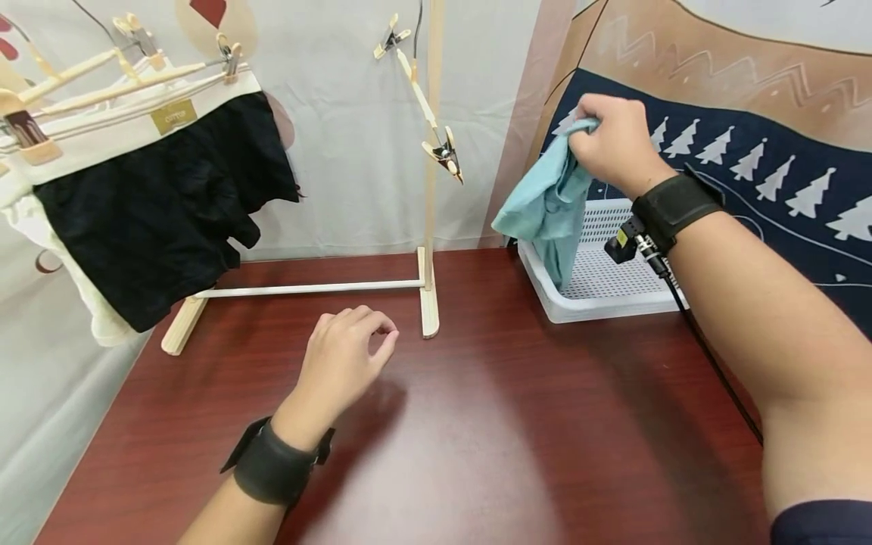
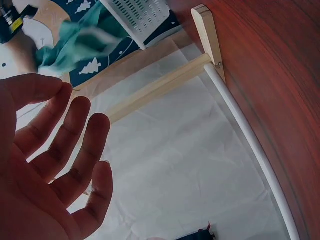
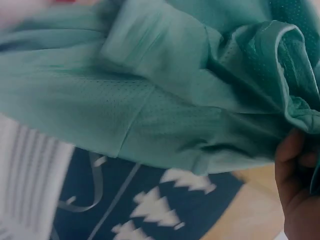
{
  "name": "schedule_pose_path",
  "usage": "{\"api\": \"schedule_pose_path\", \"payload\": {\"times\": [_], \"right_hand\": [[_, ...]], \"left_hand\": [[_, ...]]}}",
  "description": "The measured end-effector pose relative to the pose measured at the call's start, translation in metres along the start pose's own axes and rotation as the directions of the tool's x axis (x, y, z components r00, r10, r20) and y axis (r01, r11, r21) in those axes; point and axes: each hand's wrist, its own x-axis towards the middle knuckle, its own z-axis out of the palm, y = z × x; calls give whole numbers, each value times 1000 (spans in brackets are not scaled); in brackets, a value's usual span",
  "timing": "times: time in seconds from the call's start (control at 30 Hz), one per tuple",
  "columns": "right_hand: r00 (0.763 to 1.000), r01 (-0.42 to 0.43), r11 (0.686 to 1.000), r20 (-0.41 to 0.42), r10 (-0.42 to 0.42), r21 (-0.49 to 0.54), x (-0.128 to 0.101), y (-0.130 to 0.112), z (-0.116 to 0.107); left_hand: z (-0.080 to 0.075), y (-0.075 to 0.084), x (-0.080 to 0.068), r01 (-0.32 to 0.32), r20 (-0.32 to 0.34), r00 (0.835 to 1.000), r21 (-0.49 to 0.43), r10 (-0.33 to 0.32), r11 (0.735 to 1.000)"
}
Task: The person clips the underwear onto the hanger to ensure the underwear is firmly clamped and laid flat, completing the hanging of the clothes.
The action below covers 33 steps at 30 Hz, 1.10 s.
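My right hand (image 1: 616, 140) grips a teal garment (image 1: 548, 200) by its upper edge. The cloth hangs in folds, its lower end over the left side of the white plastic basket (image 1: 599, 306). In the right wrist view the garment (image 3: 175, 100) shows perforated fabric and a seam, bunched above the fingers (image 3: 290, 160). Over the table, in front of the wooden rack, my left hand (image 1: 347, 352) holds nothing. Its fingers (image 2: 90, 145) are loosely bent in the left wrist view, the thumb close to the index fingertip.
Black shorts (image 1: 163, 204) and a white garment (image 1: 98, 318) hang on clip hangers at the left. A hanger with two clips (image 1: 446, 155) hangs beside the rack's upright (image 1: 432, 219). The rack's white bar (image 1: 313, 288) runs low across the table's back. A tree-patterned backdrop (image 1: 770, 166) stands behind the basket.
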Motion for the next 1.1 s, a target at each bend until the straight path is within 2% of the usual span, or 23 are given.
{"api": "schedule_pose_path", "payload": {"times": [0.23, 0.4, 0.5, 0.6, 0.73, 0.9, 1.0, 1.1], "right_hand": [[986, 131, 986, -115, -119, 105, 2, -52, -11], [968, 221, 960, -155, -195, 174, -3, -85, -15], [951, 290, 933, -179, -254, 214, -8, -102, -17], [942, 322, 911, -184, -280, 259, -15, -117, -16], [960, 277, 912, -133, -247, 304, -26, -133, -7], [967, 247, 902, -34, -252, 355, -44, -137, 14], [968, 217, 899, 36, -249, 381, -55, -133, 32], [965, 152, 901, 135, -224, 407, -68, -126, 52]], "left_hand": [[1, 2, 0, 28, 17, 999, -27, -27, 999], [0, 12, 4, 97, 36, 995, -121, -94, 988], [-5, 23, 9, 115, 13, 993, -198, -115, 973], [-11, 36, 17, 79, -42, 995, -261, -93, 962], [-19, 49, 26, 35, -118, 990, -303, -74, 952], [-26, 53, 29, 12, -170, 983, -304, -67, 952], [-29, 51, 25, 21, -161, 984, -308, -73, 951], [-33, 49, 23, 60, -102, 990, -343, -101, 937]]}}
